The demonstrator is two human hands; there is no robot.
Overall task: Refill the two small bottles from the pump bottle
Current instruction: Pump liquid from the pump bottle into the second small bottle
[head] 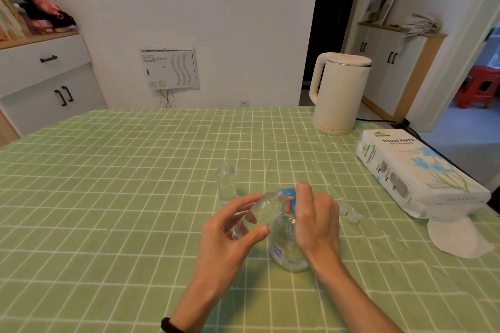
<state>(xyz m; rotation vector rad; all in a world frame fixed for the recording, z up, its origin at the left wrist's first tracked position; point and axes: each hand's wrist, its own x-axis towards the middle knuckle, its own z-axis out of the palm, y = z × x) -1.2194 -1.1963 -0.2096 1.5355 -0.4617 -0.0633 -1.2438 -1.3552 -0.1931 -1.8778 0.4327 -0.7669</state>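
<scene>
Fingers [243,201] and thumb of the left hand [230,235] clamp a small bottle [259,213], tilted, neck at the blue pump head [289,193]. Now the right hand [316,219] curls its fingers over that head, above the pump bottle [286,249] standing on the tabletop [135,197]; second small bottle [227,184] upright just beyond.

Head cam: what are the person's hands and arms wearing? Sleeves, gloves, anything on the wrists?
No sleeves or gloves show on the left hand or the right hand. Both arms are bare down to the frame's edge. The left wrist has a black band, partly cut off by the bottom edge. No rings are visible.
</scene>
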